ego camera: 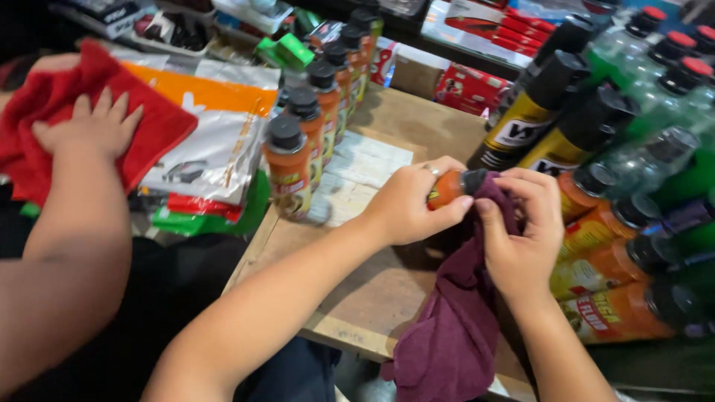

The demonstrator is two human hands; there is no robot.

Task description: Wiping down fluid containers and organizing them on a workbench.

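Nearest to me hangs the maroon cloth (454, 327), soft and limp, falling from my right hand (521, 238) down over the edge of the wooden bench (387, 283). My right hand presses a fold of this cloth around the black cap end of a small orange bottle (445, 190), with the fingers closed on cloth and bottle together. My left hand (410, 205) is clamped around the body of the same bottle and holds it on its side just above the bench, so both hands meet on it. I judge the bottle as light and stiff, with a glossy label that may slip, so the body is the better place to hold; the cap is narrow. Beyond my left hand stands a row of orange bottles (313, 126) with black caps, upright and close together. At the far side of my right hand lie more orange bottles (603, 260), and behind them black and yellow spray cans (544, 112). Far out past my left hand, another person's hand (89, 126) rests flat on a red cloth (97, 134).
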